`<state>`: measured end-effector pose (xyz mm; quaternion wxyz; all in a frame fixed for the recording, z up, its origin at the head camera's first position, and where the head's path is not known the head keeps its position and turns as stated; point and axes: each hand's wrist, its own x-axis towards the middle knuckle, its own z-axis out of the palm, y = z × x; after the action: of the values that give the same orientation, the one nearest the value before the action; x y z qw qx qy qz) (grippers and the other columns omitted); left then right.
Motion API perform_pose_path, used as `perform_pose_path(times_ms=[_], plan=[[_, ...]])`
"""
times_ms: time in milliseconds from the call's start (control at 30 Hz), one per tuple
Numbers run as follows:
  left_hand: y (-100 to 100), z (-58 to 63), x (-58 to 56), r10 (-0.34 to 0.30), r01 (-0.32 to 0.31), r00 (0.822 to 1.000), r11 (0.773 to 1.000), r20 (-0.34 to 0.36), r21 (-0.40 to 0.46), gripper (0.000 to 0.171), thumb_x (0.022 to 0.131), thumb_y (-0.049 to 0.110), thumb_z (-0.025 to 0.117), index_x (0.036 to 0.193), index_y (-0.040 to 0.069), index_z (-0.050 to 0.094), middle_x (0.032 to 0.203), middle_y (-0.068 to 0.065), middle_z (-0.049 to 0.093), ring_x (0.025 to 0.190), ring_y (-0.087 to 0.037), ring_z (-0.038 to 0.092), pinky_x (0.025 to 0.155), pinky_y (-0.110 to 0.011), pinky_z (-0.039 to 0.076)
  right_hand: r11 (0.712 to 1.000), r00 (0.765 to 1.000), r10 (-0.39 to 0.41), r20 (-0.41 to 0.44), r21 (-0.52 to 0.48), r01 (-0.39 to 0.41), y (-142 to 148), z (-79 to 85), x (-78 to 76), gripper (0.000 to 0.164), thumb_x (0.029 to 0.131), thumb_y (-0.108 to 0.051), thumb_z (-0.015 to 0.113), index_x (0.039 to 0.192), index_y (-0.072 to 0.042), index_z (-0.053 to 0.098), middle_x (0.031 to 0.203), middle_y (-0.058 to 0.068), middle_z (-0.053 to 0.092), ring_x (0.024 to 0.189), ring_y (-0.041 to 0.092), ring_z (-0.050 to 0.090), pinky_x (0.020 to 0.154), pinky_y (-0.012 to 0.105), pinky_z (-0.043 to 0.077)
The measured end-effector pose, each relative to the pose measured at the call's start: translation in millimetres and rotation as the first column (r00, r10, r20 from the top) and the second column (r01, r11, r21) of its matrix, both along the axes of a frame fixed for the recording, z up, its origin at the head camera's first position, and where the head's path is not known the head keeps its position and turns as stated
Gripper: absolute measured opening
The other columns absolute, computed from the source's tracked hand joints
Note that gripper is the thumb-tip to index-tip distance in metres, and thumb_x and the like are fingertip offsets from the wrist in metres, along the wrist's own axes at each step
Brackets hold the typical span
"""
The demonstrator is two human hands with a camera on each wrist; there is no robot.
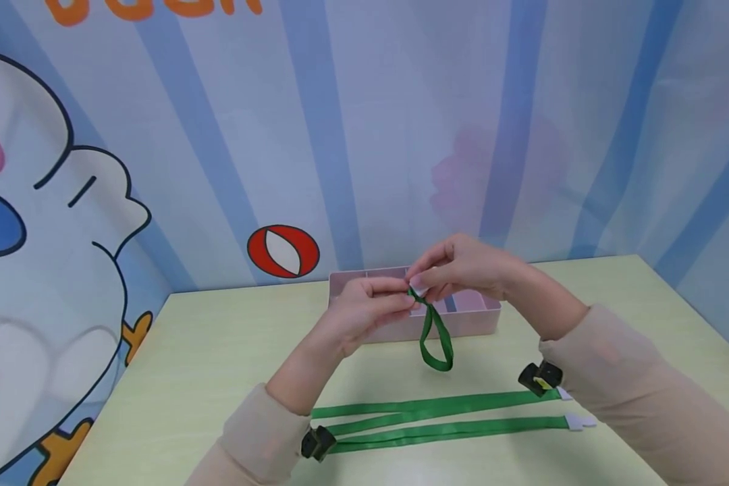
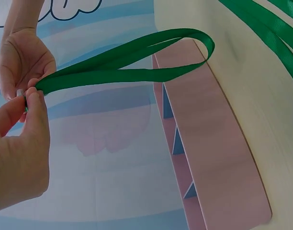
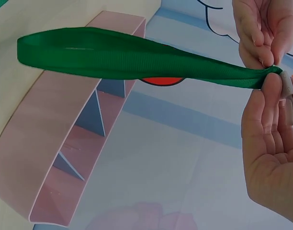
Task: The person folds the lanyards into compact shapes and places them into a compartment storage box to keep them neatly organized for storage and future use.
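Above the box, both hands hold a green lanyard (image 1: 437,341), a ribbon loop hanging from the fingers. My left hand (image 1: 361,310) pinches the ribbon between thumb and fingertips where its strands gather. Right beside it, my right hand (image 1: 462,266) grips the lanyard at its pale plastic clip (image 3: 287,85), partly covered by the fingers. The fingertips of both hands meet around this spot. In the left wrist view the loop (image 2: 122,67) stretches away from the hands, its strands slightly spread. Seen from the right wrist, the ribbon looks bunched at the clip.
Behind the hands stands a pink box (image 1: 474,324) with compartments and blue dividers (image 3: 91,115). More green lanyards (image 1: 462,430) lie across the table (image 1: 231,351) in front, their white clips (image 1: 577,422) at the right. A striped cartoon backdrop (image 1: 395,135) rises behind the table.
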<state>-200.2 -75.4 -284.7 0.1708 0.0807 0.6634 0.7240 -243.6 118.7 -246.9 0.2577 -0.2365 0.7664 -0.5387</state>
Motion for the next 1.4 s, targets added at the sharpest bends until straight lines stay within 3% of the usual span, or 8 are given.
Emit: perform_pose_path(times_ms=[233, 400, 567, 767, 967, 1233, 1400], plan=[[0.3, -4.4, -0.4, 0.001, -0.001, 1.000, 1.000, 0.004, -0.004, 0.031, 0.090, -0.002, 0.057, 0.119, -0.011, 0.057, 0.105, -0.013, 0.066, 0.091, -0.016, 0.064, 0.089, -0.034, 0.049, 1.000, 1.000, -0.012, 0.016, 0.019, 0.011, -1.3, -2.4, -0.2, 0.032, 0.089, -0.016, 0.063, 0.112, 0.007, 0.062, 0.084, 0.007, 0.068, 0.075, 0.019, 0.065, 0.074, 0.035, 0.055], [1.4, -4.9, -0.9, 0.008, -0.008, 1.000, 1.000, 0.017, -0.026, 0.032, 0.088, -0.003, 0.060, 0.120, -0.009, 0.057, 0.113, -0.015, 0.063, 0.095, -0.017, 0.063, 0.093, -0.038, 0.046, 1.000, 1.000, 0.011, 0.010, 0.023, -0.011, 0.5, -3.5, -2.4, 0.045, 0.093, -0.030, 0.058, 0.120, 0.006, 0.058, 0.106, 0.013, 0.065, 0.081, 0.022, 0.065, 0.077, 0.038, 0.054], [2.6, -3.6, -1.7, 0.050, -0.046, 0.997, 0.996, 0.055, -0.071, 0.030, 0.086, 0.003, 0.065, 0.115, -0.004, 0.061, 0.104, -0.009, 0.063, 0.091, -0.017, 0.061, 0.085, -0.031, 0.051, 0.999, 1.000, 0.023, 0.008, 0.026, -0.024, 1.1, -2.4, -3.2, 0.056, 0.093, -0.042, 0.052, 0.124, 0.005, 0.055, 0.107, 0.016, 0.065, 0.085, 0.023, 0.065, 0.081, 0.041, 0.053], [4.4, -4.1, -3.2, 0.095, -0.096, 0.992, 0.995, 0.082, 0.015, 0.029, 0.088, 0.008, 0.063, 0.115, -0.004, 0.062, 0.103, -0.011, 0.066, 0.089, -0.019, 0.066, 0.089, -0.035, 0.049, 1.000, 1.000, -0.003, 0.002, -0.014, 0.003, 0.5, -6.6, -4.6, 0.041, 0.095, -0.027, 0.054, 0.120, 0.006, 0.057, 0.090, 0.009, 0.067, 0.078, 0.020, 0.064, 0.077, 0.037, 0.054], [3.5, -4.8, -1.5, 0.118, -0.116, 0.992, 0.993, 0.055, -0.032, 0.025, 0.088, 0.006, 0.064, 0.110, -0.004, 0.064, 0.102, -0.013, 0.064, 0.088, -0.021, 0.066, 0.084, -0.032, 0.052, 0.997, 0.992, 0.022, -0.123, -0.074, -0.031, 8.1, -24.4, -2.9, 0.015, 0.088, -0.014, 0.065, 0.095, -0.001, 0.063, 0.082, 0.009, 0.061, 0.073, 0.022, 0.057, 0.068, 0.035, 0.052], [3.0, 1.9, 2.2, 0.151, -0.151, 0.988, 0.989, 0.044, -0.012, 0.024, 0.088, 0.007, 0.064, 0.110, -0.003, 0.065, 0.100, -0.013, 0.064, 0.079, -0.015, 0.067, 0.081, -0.031, 0.053, 0.996, 0.945, 0.087, -0.315, 0.001, -0.092, 8.7, -59.7, 7.3, 0.043, 0.077, -0.012, 0.075, 0.097, -0.003, 0.038, 0.089, 0.013, 0.051, 0.089, 0.027, 0.055, 0.075, 0.040, 0.051], [3.9, 8.1, 5.8, 0.143, -0.143, 0.990, 0.990, 0.015, 0.007, 0.025, 0.088, 0.007, 0.064, 0.111, -0.003, 0.065, 0.114, -0.012, 0.057, 0.083, -0.017, 0.067, 0.081, -0.031, 0.053, 0.998, 0.936, 0.063, -0.346, 0.012, -0.063, 8.0, -79.6, 9.5, 0.040, 0.080, -0.003, 0.068, 0.101, -0.004, 0.035, 0.085, 0.012, 0.053, 0.083, 0.025, 0.056, 0.072, 0.037, 0.051]])
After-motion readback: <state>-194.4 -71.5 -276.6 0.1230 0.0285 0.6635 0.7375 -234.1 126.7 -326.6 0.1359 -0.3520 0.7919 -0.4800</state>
